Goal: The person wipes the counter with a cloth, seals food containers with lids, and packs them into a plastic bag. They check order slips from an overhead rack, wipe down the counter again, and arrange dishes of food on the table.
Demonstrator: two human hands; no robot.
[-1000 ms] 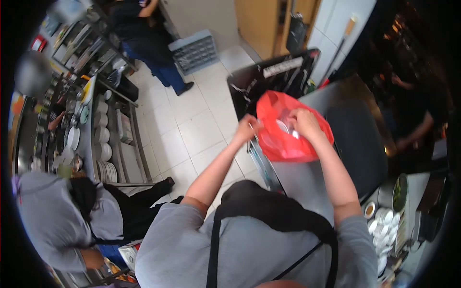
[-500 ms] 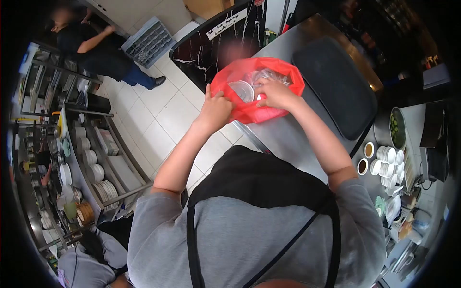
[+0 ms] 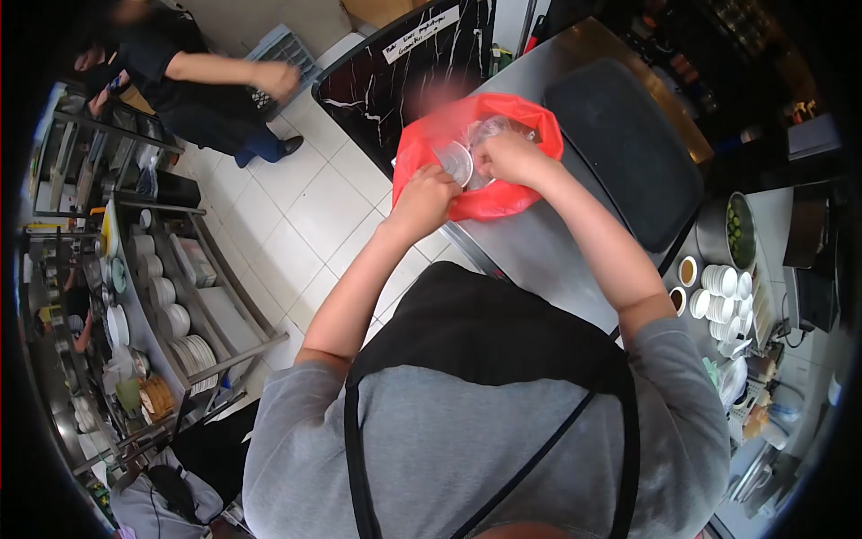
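A red plastic bag (image 3: 516, 199) stands with its mouth spread at the near corner of the steel counter. Inside it sits a clear round plastic container (image 3: 456, 164), tilted a little, with crumpled clear plastic (image 3: 491, 127) behind it. My left hand (image 3: 425, 199) reaches over the bag's near left rim, its curled fingers on the container's lower edge. Within the bag's mouth, my right hand (image 3: 514, 160) has its fingers bent inward just right of the container. What those fingers pinch is hidden.
The steel counter (image 3: 548, 247) carries a black tray (image 3: 624, 153). Right of it are a pot of green produce (image 3: 732, 229) and stacked white cups (image 3: 718, 278). A person in black (image 3: 193, 81) stands far left, beyond racks of plates (image 3: 193, 355).
My left hand has moved inward from the bag's left rim to the container, which now tilts more. My right hand's fingers have curled in. The person in black has stretched an arm out rightward.
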